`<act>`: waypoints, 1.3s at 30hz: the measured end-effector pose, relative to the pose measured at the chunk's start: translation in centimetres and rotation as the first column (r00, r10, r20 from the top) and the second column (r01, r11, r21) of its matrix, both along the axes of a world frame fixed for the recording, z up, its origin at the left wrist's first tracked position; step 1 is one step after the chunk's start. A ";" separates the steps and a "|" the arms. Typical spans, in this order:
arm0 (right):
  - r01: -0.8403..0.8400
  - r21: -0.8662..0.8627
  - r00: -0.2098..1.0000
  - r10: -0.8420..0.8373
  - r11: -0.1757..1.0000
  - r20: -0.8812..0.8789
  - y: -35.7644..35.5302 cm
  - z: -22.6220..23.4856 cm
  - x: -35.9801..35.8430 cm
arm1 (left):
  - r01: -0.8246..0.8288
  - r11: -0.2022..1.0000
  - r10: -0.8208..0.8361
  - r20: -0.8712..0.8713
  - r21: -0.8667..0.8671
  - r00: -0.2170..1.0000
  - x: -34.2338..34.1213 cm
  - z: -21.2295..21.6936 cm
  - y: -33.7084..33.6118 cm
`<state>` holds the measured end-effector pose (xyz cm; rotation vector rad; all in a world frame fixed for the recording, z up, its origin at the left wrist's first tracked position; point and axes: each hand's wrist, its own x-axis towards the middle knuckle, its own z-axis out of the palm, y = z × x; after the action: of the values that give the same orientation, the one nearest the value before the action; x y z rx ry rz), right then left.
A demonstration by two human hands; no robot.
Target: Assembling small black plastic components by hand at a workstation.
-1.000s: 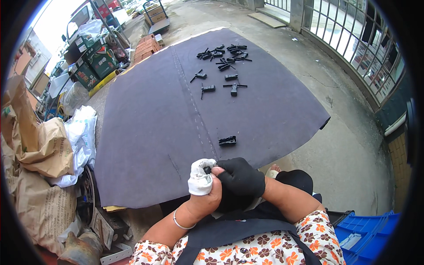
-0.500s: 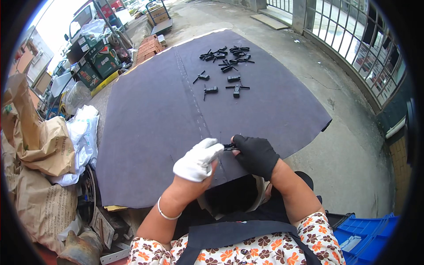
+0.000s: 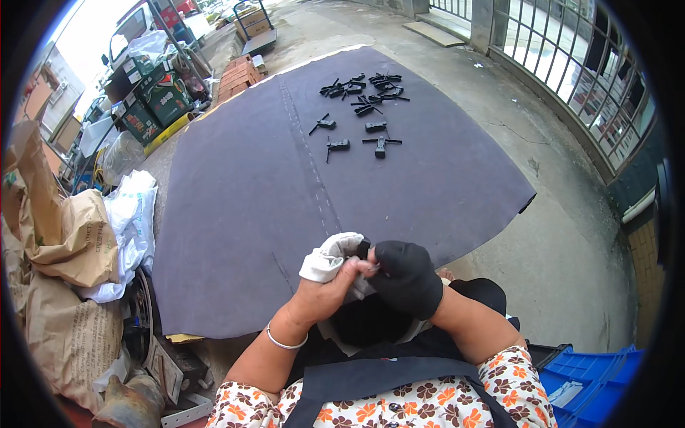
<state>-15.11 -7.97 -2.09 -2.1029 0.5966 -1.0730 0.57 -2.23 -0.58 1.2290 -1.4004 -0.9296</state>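
My left hand point(image 3: 332, 267), in a white glove with bare fingertips showing, is closed around a small black plastic part point(image 3: 363, 248). Pressed up against it from the right is my right hand point(image 3: 403, 278), in a black glove, its fingers pinched at the same part. Most of that part is hidden between the hands. Both hands meet above the near edge of the dark grey covered table point(image 3: 235, 214). Farther back lie similar black parts with thin arms: one T-shaped part point(image 3: 380, 147), a few single ones beside it, and a loose pile point(image 3: 367, 91) behind.
Brown paper sacks point(image 3: 68, 285) and a white plastic bag point(image 3: 132, 221) crowd the table's left side. Green boxes point(image 3: 160, 103) and bricks point(image 3: 237, 77) stand beyond. A blue crate point(image 3: 589, 381) sits at lower right. Below my hands is a dark round opening with a pale rim.
Both hands have drawn a little nearer to me and closer together. My left hand has turned, with its fingers curled round the black part, which now shows less.
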 end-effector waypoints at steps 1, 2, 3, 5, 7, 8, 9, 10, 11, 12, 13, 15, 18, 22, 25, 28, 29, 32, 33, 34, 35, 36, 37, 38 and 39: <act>0.082 0.190 0.996 -0.088 0.978 0.022 -0.1 -0.1 0.1 | 0.042 0.996 -0.031 -0.138 0.078 0.990 -0.5 0.8 0.5; 0.082 0.189 0.996 -0.088 0.978 0.020 -0.3 -0.1 0.0 | 0.095 0.984 -0.051 -0.275 0.149 0.960 -0.7 1.3 0.8; 0.021 0.357 0.999 -0.029 0.934 0.016 -0.7 -0.1 -0.1 | 0.080 0.986 -0.057 -0.162 0.144 0.985 -0.5 0.9 0.7; -0.040 0.513 0.999 0.033 0.858 0.023 -1.2 0.2 -0.5 | 0.034 0.986 -0.012 -0.136 0.162 0.991 -0.6 1.2 0.8; -0.177 0.432 0.984 0.153 0.884 0.089 -1.4 0.5 -0.7 | -0.014 0.983 0.034 -0.109 0.182 0.993 -0.9 1.4 0.8; -0.179 0.434 0.984 0.155 0.883 0.089 -1.3 0.6 -0.7 | -0.059 0.981 0.079 -0.104 0.185 0.991 -1.0 1.4 0.8; -0.157 0.365 0.987 0.155 0.918 0.036 -1.2 0.7 -0.7 | -0.104 0.977 0.124 -0.099 0.187 0.987 -1.0 1.4 0.7; -0.135 0.290 0.989 0.146 0.948 -0.016 -1.1 0.7 -0.7 | -0.103 0.977 0.123 -0.098 0.187 0.988 -1.1 1.3 0.7; -0.134 0.289 0.989 0.144 0.948 -0.015 -1.1 0.7 -0.6 | -0.127 0.986 0.126 0.017 0.109 0.992 -1.1 0.9 0.8; -0.117 0.271 0.990 0.133 0.955 -0.043 -1.1 0.6 -0.6 | -0.141 0.990 0.136 0.131 0.028 0.982 -1.1 0.7 0.7; -0.101 0.251 0.990 0.122 0.963 -0.072 -1.1 0.5 -0.5 | -0.140 0.990 0.135 0.131 0.027 0.982 -1.2 0.6 0.6; -0.086 0.287 0.991 0.112 0.954 -0.075 -1.0 0.5 -0.5 | -0.140 0.940 0.264 0.407 -0.310 0.874 -1.5 0.6 0.3; -0.084 0.345 0.994 0.101 0.935 -0.033 -0.6 0.2 -0.2 | -0.136 0.898 0.332 0.439 -0.419 0.835 -1.8 0.7 0.3; -0.114 0.391 0.993 0.102 0.913 0.052 -0.5 0.3 -0.1 | -0.127 0.891 0.368 0.530 -0.435 0.764 -2.0 1.1 0.6; -0.180 0.430 0.983 0.149 0.885 0.105 -0.7 0.4 -0.3 | -0.136 0.899 0.329 0.439 -0.415 0.836 -1.7 0.9 0.9; 0.032 0.254 0.952 0.047 0.967 -0.301 -1.0 2.5 -1.2 | -0.159 0.981 0.165 0.043 -0.115 0.985 -0.7 0.7 0.5; 0.033 0.253 0.952 0.046 0.967 -0.301 -1.2 1.9 -1.3 | -0.158 0.981 0.164 0.043 -0.116 0.985 -0.5 0.5 0.6; -0.097 0.044 0.968 0.104 0.994 -0.228 -1.9 -0.3 -1.5 | -0.034 0.993 0.067 -0.290 0.117 0.955 -0.2 1.0 0.3; -0.098 0.013 0.984 0.099 0.995 -0.147 -2.2 -0.3 -1.6 | -0.032 0.992 0.065 -0.290 0.118 0.955 -0.3 1.1 0.3; -0.095 -0.019 0.994 0.094 0.995 -0.064 -2.4 -0.4 -1.7 | -0.051 0.990 0.078 -0.219 0.129 0.972 -0.3 1.3 0.2; -0.091 -0.017 0.994 0.090 0.996 -0.065 -2.5 -0.7 -1.6 | -0.069 0.988 0.090 -0.148 0.137 0.985 -0.4 1.4 0.1; -0.093 0.013 0.995 0.093 0.996 0.034 -2.5 -1.0 -1.5 | -0.065 0.988 0.086 -0.149 0.139 0.985 -0.4 1.8 0.2; -0.103 0.042 0.986 0.096 0.994 0.134 -2.4 -1.1 -1.3 | 0.003 0.982 0.019 -0.113 0.187 0.993 -0.3 2.2 0.4; -0.102 0.044 0.986 0.095 0.994 0.134 -2.2 -0.8 -1.2 | 0.068 0.969 -0.050 -0.081 0.238 0.995 -0.3 2.5 0.5; -0.103 0.180 0.992 0.088 0.978 0.092 -1.8 -0.1 -1.2 | 0.116 0.979 -0.109 -0.049 0.170 0.993 -0.3 2.1 0.2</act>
<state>-16.29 -9.81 -2.23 -1.8979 0.5279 -1.0069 0.24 -1.98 1.56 1.2617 -1.3928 -1.1682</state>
